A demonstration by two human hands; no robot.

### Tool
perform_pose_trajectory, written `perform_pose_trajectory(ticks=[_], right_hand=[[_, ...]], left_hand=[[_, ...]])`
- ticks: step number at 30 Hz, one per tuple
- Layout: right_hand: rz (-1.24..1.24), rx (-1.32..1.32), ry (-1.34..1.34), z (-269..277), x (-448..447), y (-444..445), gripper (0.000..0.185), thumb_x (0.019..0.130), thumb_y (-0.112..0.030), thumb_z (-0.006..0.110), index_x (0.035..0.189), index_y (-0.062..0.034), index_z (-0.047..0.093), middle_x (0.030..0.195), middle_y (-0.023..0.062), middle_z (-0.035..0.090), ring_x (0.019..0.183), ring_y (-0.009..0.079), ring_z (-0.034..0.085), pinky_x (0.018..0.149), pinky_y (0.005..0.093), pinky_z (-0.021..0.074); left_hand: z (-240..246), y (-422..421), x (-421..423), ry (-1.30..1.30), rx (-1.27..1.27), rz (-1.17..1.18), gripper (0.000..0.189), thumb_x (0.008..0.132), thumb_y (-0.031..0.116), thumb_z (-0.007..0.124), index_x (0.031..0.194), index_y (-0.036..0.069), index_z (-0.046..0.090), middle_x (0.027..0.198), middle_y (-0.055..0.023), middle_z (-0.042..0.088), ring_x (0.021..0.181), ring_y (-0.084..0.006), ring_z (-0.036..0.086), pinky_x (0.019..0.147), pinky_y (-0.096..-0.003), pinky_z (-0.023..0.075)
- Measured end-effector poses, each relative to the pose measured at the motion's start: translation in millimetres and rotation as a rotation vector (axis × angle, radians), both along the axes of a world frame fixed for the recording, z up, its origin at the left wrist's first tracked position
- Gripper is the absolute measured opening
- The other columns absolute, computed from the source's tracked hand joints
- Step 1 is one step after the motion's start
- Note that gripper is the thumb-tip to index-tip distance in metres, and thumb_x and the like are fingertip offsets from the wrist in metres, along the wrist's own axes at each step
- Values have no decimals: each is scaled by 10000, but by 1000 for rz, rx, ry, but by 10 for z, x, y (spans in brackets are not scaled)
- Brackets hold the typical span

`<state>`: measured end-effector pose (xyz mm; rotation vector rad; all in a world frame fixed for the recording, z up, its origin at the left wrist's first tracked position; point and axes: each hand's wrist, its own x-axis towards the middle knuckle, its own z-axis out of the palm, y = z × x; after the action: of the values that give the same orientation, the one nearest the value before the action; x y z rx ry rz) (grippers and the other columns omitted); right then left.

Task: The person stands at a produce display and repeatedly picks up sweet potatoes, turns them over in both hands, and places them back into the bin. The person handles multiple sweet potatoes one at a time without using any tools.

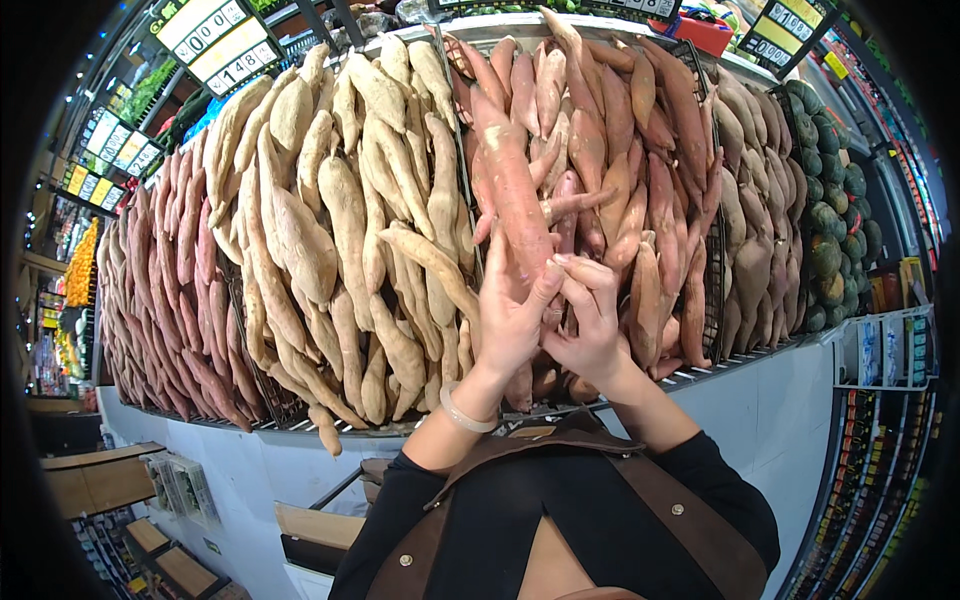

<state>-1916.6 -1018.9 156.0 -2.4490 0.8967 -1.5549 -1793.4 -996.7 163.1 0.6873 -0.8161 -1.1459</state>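
Note:
A large reddish-orange sweet potato (517, 195) points up and away from me, its thick body above the heap of red sweet potatoes (664, 195). My left hand (514, 311) wraps around its lower end, with the thumb lying across the front. Close beside it, my right hand (589, 307) has its fingers curled, and the thumb and fingertips pinch at that same lower end. Whether a thin root is caught between those fingertips is too small to tell. A white bangle (463, 411) circles my left wrist.
Pale tan sweet potatoes (292, 232) fill the section on the left, with pinkish ones (180, 225) beyond. Brownish roots (754, 247) and dark green pumpkins (829, 217) lie to the right. Black wire dividers (712, 225) separate sections. Price signs (217, 45) stand along the back.

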Motion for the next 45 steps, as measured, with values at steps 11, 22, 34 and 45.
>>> perform_pose_trajectory(ticks=[11, 22, 34, 45], right_hand=[[596, 1157, -1175, 101, -163, 268, 678, 1052, -315, 605, 1579, -49, 271, 1411, 92, 542, 1126, 215, 610, 927, 378, 517], [460, 1140, -1077, 233, -202, 456, 484, 1038, -229, 631, 1440, -38, 441, 1394, 118, 556, 1254, 243, 583, 1055, 450, 502], [508, 1048, -1075, 226, -254, 481, 442, 1007, -178, 673, 1366, 18, 504, 1274, 124, 615, 1134, 228, 641, 1004, 394, 511], [716, 993, -700, 268, -416, 419, 584, 953, -162, 692, 1433, 3, 403, 1394, 259, 551, 1240, 347, 610, 1061, 473, 508]], left_hand=[[335, 649, 327, -956, -281, 293, 434, 853, -9, 755, 1277, -36, 664, 1154, -197, 700, 998, -299, 707, 859, -334, 564], [195, 795, 236, -102, 171, -12, 351, 1065, 194, 591, 1280, -75, 657, 1134, -125, 743, 841, -149, 706, 733, -264, 577], [206, 856, 237, -238, 172, 90, 331, 1070, 204, 582, 1237, -70, 662, 1016, -128, 747, 862, -142, 704, 773, -285, 569], [174, 819, 358, -82, 165, 92, 315, 1065, 190, 586, 1168, -95, 673, 1103, -190, 743, 941, -180, 713, 884, -316, 565]])
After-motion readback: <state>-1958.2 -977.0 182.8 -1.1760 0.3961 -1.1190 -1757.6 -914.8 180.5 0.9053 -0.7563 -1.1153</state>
